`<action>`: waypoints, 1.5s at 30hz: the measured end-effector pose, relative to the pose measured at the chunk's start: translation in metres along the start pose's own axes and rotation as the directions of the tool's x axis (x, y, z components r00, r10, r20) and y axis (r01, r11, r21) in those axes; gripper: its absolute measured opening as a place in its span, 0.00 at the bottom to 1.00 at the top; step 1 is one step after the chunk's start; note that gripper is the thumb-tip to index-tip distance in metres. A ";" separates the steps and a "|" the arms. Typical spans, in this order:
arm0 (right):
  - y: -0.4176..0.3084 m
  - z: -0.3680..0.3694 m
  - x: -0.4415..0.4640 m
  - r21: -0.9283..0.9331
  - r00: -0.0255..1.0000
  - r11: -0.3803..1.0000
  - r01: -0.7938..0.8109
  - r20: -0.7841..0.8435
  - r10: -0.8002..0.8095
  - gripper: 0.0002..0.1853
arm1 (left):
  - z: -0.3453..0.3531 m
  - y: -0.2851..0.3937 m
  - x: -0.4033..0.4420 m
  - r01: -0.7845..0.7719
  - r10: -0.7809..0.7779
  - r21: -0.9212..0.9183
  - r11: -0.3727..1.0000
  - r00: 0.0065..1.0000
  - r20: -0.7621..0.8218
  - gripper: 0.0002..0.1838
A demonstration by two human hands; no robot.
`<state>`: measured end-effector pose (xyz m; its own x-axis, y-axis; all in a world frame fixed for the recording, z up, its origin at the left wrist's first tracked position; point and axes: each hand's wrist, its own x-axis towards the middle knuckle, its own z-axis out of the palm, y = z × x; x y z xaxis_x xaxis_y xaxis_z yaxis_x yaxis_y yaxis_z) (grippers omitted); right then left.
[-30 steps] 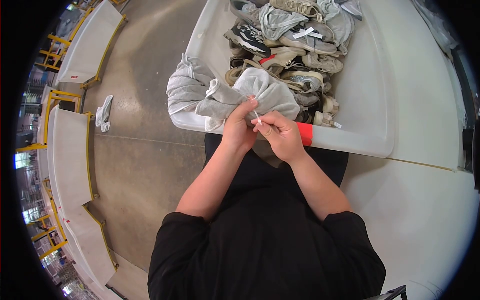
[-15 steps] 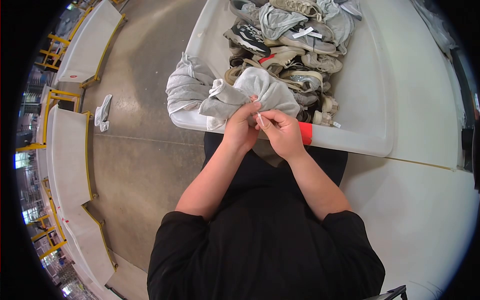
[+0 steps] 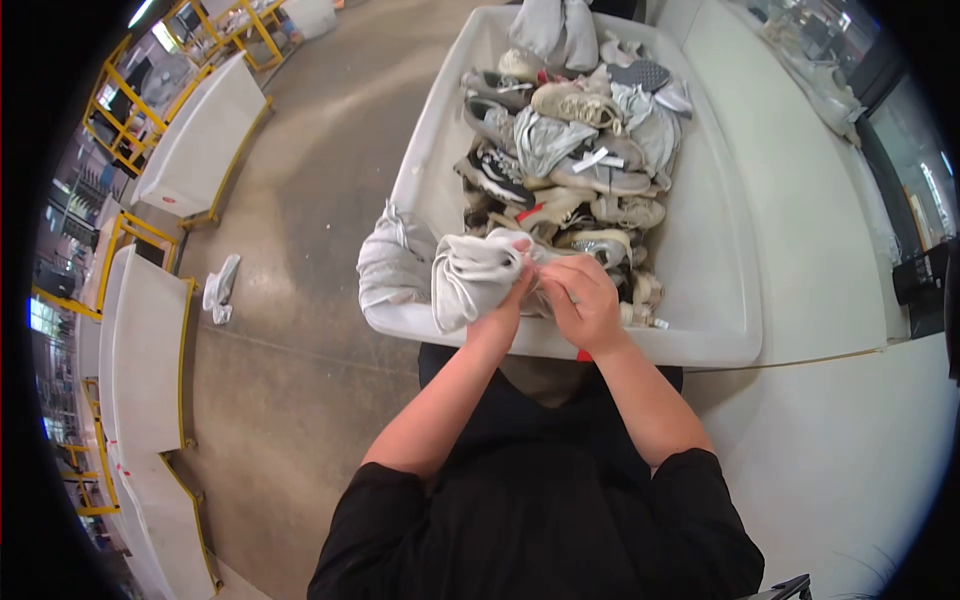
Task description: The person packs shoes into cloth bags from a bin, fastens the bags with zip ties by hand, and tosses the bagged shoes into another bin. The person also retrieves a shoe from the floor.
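Note:
A bunched light grey cloth [image 3: 470, 283] is in my left hand [image 3: 503, 308], with its folds gathered above the fingers. My left hand is closed around the lower right of the bundle. Beside it, my right hand [image 3: 585, 302] pinches a thin, pale bit at the cloth's right side; the fingertips partly hide it. Both hands are over the near edge of a white plastic tub [image 3: 690, 345]. Inside the tub lies a heap of used shoes [image 3: 577, 105], with a crumpled grey cloth [image 3: 548, 140] among them.
Another wrapped grey cloth bundle [image 3: 393, 262] hangs over the tub's left near corner. More grey cloth [image 3: 555, 35] lies at the far end. A pale cloth [image 3: 220, 290] is on the floor. White carts [image 3: 145, 340] with yellow frames line the left; a white surface [image 3: 800, 200] is on the right.
The view has tilted up, showing more of the tub's far end. The cloth in my hands has been turned and gathered into a tighter, folded bundle at the left hand.

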<state>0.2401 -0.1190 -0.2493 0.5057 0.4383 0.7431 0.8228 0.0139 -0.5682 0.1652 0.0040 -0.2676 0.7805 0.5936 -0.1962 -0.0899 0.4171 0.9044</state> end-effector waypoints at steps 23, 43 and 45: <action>0.062 0.009 0.072 0.624 0.701 0.389 -0.677 0.388 0.598 0.08 | 0.015 0.014 0.012 -0.544 0.221 0.350 0.763 0.728 0.649 0.19; 0.037 0.018 0.115 0.250 0.380 0.320 -0.914 0.805 0.456 0.05 | 0.053 0.066 -0.013 -0.813 0.210 0.076 0.578 0.238 0.948 0.24; 0.033 0.023 0.104 0.098 0.283 0.406 -0.909 0.859 0.427 0.05 | 0.055 0.060 -0.014 -0.788 0.105 0.110 0.605 0.216 0.971 0.26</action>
<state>0.3140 -0.0523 -0.1983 0.2717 0.9020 -0.3355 -0.1509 -0.3043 -0.9405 0.1831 -0.0176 -0.1898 0.7600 -0.4958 0.4202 -0.6014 -0.2916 0.7438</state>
